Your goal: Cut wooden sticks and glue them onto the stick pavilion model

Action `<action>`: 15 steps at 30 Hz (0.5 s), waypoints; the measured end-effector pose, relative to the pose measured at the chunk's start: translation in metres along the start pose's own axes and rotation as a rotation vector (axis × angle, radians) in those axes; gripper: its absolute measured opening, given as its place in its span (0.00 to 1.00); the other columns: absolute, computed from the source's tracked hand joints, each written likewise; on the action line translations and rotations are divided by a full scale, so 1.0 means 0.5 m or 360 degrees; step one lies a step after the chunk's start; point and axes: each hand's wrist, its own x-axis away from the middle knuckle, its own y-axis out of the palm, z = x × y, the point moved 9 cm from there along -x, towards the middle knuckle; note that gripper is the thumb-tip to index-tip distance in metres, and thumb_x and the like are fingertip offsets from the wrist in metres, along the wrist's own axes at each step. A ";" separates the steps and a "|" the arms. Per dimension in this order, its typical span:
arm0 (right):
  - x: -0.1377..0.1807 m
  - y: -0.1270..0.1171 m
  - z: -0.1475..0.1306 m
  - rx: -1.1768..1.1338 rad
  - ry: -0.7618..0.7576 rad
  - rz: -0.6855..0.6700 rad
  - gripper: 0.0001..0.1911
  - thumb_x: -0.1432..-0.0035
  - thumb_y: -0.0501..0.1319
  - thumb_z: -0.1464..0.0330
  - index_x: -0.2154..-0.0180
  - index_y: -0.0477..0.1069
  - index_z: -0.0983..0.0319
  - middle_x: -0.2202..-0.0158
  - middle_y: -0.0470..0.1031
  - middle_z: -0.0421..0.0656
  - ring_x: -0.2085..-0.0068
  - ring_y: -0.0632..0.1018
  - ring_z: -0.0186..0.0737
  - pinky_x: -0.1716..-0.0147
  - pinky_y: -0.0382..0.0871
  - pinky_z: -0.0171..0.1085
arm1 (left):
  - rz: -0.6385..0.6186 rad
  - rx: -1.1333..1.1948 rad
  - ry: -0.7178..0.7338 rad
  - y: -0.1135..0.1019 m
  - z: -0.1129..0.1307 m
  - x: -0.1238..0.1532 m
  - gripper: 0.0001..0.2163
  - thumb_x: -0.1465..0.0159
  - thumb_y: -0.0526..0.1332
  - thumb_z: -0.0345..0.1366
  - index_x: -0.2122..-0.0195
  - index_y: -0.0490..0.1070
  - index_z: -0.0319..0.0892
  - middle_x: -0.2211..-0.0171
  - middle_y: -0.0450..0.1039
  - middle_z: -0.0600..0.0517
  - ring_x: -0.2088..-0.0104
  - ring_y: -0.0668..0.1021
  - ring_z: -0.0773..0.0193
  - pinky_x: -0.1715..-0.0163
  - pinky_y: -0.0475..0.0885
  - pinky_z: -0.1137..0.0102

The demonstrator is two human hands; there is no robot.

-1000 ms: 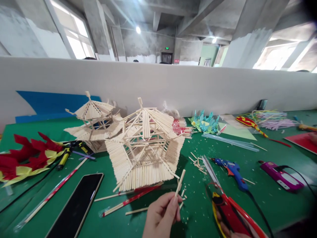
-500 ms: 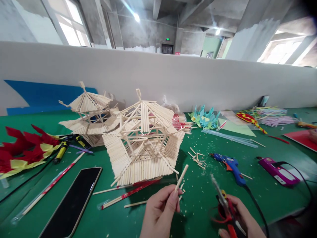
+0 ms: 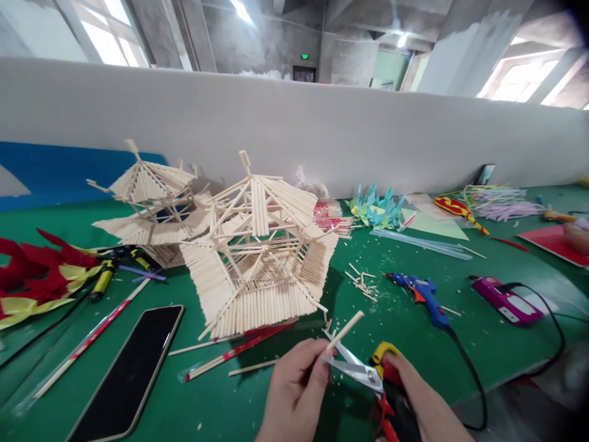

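Between thumb and fingers, my left hand [image 3: 297, 383] pinches a short wooden stick [image 3: 347, 328] that points up and to the right. My right hand [image 3: 418, 399] grips scissors [image 3: 363, 371] with red and yellow handles. Their blades are spread around the stick, close to my left fingertips. Just beyond stands a pavilion model [image 3: 262, 258] made of wooden sticks, its roof partly covered. Loose sticks and red-wrapped chopsticks [image 3: 234, 354] lie in front of the model, left of my left hand.
A second stick pavilion [image 3: 151, 209] stands behind at left. A phone [image 3: 129, 374] lies at front left, near a red paper craft [image 3: 41, 270]. To the right are cut stick pieces [image 3: 361, 282], a blue glue gun [image 3: 421, 294] and a purple device [image 3: 506, 301] with cables. Another person's hand [image 3: 577, 236] shows at far right.
My right hand has brought the scissors left and up to the stick, with the blades now apart around it. The stick in my left hand leans further right. The view has shifted slightly.
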 end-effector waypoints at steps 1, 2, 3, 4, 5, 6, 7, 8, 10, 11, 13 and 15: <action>-0.002 0.004 -0.005 -0.0028 0.0006 -0.0018 0.33 0.58 0.61 0.67 0.48 0.55 0.66 0.53 0.71 0.56 0.54 0.75 0.50 0.58 0.70 0.38 | -0.0025 -0.0044 0.0047 0.001 0.003 0.000 0.08 0.41 0.56 0.35 0.68 0.75 0.42 0.76 0.69 0.53 0.76 0.69 0.65 0.75 0.65 0.74; -0.003 0.005 -0.010 -0.0051 0.0013 -0.0019 0.34 0.58 0.61 0.67 0.48 0.54 0.67 0.54 0.72 0.55 0.56 0.76 0.48 0.58 0.71 0.38 | -0.0057 -0.0103 0.0098 0.003 0.007 0.000 0.08 0.40 0.55 0.34 0.69 0.75 0.42 0.76 0.69 0.53 0.76 0.69 0.66 0.76 0.65 0.74; -0.005 0.006 -0.016 -0.0065 0.0017 -0.0016 0.34 0.58 0.61 0.67 0.48 0.54 0.67 0.56 0.72 0.55 0.58 0.76 0.47 0.60 0.71 0.38 | -0.0099 -0.0172 0.0143 0.006 0.012 0.000 0.09 0.40 0.55 0.33 0.69 0.74 0.42 0.76 0.69 0.53 0.76 0.70 0.66 0.76 0.65 0.75; -0.007 0.006 -0.022 -0.0067 0.0013 -0.0017 0.34 0.58 0.61 0.67 0.48 0.54 0.67 0.56 0.72 0.54 0.59 0.77 0.46 0.60 0.71 0.38 | -0.0145 -0.0243 0.0185 0.010 0.017 0.000 0.09 0.40 0.54 0.32 0.70 0.74 0.42 0.77 0.68 0.53 0.76 0.70 0.66 0.76 0.64 0.75; -0.009 0.007 -0.027 -0.0058 0.0002 -0.0019 0.34 0.58 0.61 0.67 0.48 0.54 0.66 0.56 0.72 0.54 0.59 0.76 0.46 0.60 0.71 0.38 | -0.0191 -0.0310 0.0222 0.014 0.020 -0.001 0.09 0.39 0.53 0.31 0.70 0.73 0.41 0.77 0.68 0.53 0.76 0.70 0.66 0.76 0.64 0.75; -0.010 0.006 -0.032 -0.0038 -0.0012 -0.0013 0.34 0.59 0.61 0.67 0.48 0.54 0.66 0.56 0.72 0.54 0.58 0.76 0.47 0.58 0.70 0.39 | -0.0233 -0.0368 0.0251 0.018 0.022 -0.001 0.09 0.39 0.53 0.30 0.71 0.72 0.41 0.77 0.68 0.53 0.76 0.70 0.66 0.75 0.65 0.75; -0.011 0.005 -0.035 -0.0016 -0.0030 -0.0010 0.35 0.59 0.61 0.67 0.48 0.55 0.66 0.55 0.71 0.54 0.56 0.75 0.48 0.57 0.69 0.40 | -0.0262 -0.0410 0.0288 0.022 0.024 -0.002 0.09 0.40 0.52 0.30 0.71 0.72 0.41 0.77 0.68 0.53 0.76 0.70 0.66 0.75 0.65 0.75; -0.012 0.004 -0.036 0.0005 -0.0046 -0.0005 0.35 0.59 0.62 0.67 0.48 0.55 0.66 0.54 0.71 0.54 0.55 0.74 0.49 0.56 0.69 0.41 | -0.0273 -0.0431 0.0333 0.024 0.025 -0.002 0.09 0.40 0.52 0.29 0.71 0.71 0.41 0.77 0.67 0.54 0.77 0.70 0.66 0.76 0.64 0.76; -0.014 0.000 -0.035 0.0046 -0.0081 0.0027 0.35 0.59 0.61 0.67 0.48 0.56 0.66 0.53 0.71 0.55 0.53 0.74 0.50 0.54 0.68 0.42 | -0.0260 -0.0435 0.0450 0.024 0.028 -0.001 0.08 0.40 0.52 0.29 0.72 0.70 0.41 0.78 0.67 0.54 0.78 0.70 0.67 0.78 0.64 0.76; -0.014 -0.004 -0.033 0.0060 -0.0104 0.0056 0.34 0.59 0.61 0.67 0.48 0.57 0.66 0.52 0.71 0.55 0.53 0.73 0.51 0.54 0.68 0.43 | -0.0243 -0.0433 0.0507 0.024 0.028 0.000 0.08 0.40 0.53 0.28 0.72 0.70 0.42 0.78 0.67 0.55 0.79 0.70 0.68 0.78 0.63 0.77; -0.013 -0.008 -0.026 0.0075 -0.0148 0.0114 0.33 0.58 0.62 0.67 0.48 0.60 0.65 0.51 0.71 0.55 0.52 0.73 0.53 0.53 0.67 0.43 | -0.0192 -0.0444 0.0569 0.020 0.024 0.003 0.08 0.41 0.53 0.28 0.71 0.70 0.43 0.78 0.69 0.54 0.78 0.71 0.67 0.78 0.64 0.77; -0.013 -0.007 -0.013 0.0090 -0.0137 0.0168 0.30 0.57 0.62 0.67 0.49 0.63 0.64 0.50 0.71 0.55 0.51 0.73 0.54 0.53 0.67 0.43 | -0.0157 -0.0475 0.0557 0.016 0.014 0.005 0.08 0.41 0.53 0.29 0.69 0.72 0.43 0.76 0.71 0.53 0.76 0.72 0.66 0.75 0.65 0.76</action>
